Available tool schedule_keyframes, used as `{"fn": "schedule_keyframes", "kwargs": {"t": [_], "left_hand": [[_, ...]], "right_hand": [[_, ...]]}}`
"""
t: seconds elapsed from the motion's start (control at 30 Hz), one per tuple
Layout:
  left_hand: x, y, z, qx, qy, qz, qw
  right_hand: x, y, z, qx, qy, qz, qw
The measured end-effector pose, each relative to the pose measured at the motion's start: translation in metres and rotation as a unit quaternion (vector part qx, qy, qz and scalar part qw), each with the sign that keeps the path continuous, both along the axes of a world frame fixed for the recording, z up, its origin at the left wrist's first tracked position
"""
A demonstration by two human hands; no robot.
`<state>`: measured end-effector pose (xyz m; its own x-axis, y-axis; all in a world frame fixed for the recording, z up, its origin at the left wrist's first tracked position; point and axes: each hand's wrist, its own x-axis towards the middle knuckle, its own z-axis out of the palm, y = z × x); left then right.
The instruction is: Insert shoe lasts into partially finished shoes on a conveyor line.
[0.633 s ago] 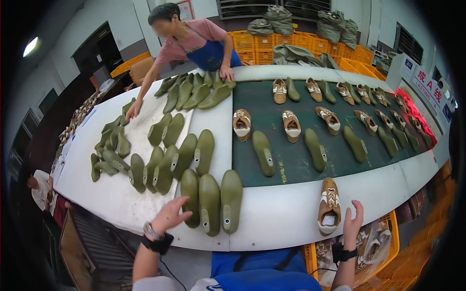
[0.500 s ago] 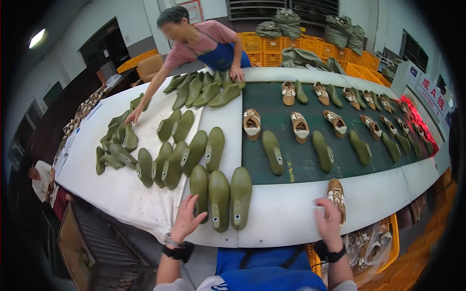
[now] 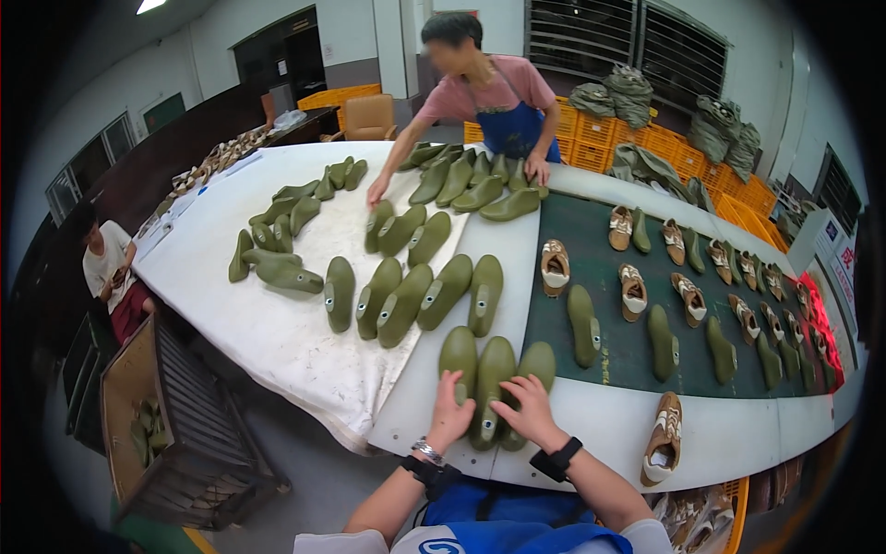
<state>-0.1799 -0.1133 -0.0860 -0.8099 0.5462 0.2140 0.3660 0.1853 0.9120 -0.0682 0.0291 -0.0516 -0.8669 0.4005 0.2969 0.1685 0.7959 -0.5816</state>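
Three green shoe lasts stand side by side at the table's front edge: a left one [image 3: 458, 349], a middle one [image 3: 496, 369] and a right one [image 3: 538, 360]. My left hand [image 3: 450, 411] curls round the heel end of the left last, thumb on its inner side. Over the lower part of the right last lies my right hand [image 3: 533, 414], fingers bent on it and its thumb against the middle last. Palms and undersides are hidden. To the right, a brown-and-white sneaker [image 3: 666, 434] lies alone on the white tabletop [image 3: 591, 425].
Several more lasts [image 3: 406, 300] lie on a white cloth [image 3: 305, 360]. A dark green belt [image 3: 609, 360] carries sneakers and lasts in rows. Across the table, a co-worker [image 3: 498, 92] touches lasts with both hands. A slatted crate [image 3: 198, 434] stands at lower left.
My hands have come from apart, the right one beside the sneaker, onto the front lasts. The co-worker's reaching hand has shifted to other lasts. My view has turned left.
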Motion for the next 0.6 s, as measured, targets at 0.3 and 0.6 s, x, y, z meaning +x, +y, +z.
{"fn": "schedule_keyframes", "kwargs": {"t": [0.3,0.6], "left_hand": [[0.068,0.029,-0.004,0.01,0.022,-0.137,0.99],[-0.163,-0.016,0.062,-0.004,0.361,0.091,0.928]], "right_hand": [[0.056,-0.002,0.011,0.118,0.022,-0.111,0.987],[0.077,0.009,0.013,0.085,0.03,-0.16,0.983]]}}
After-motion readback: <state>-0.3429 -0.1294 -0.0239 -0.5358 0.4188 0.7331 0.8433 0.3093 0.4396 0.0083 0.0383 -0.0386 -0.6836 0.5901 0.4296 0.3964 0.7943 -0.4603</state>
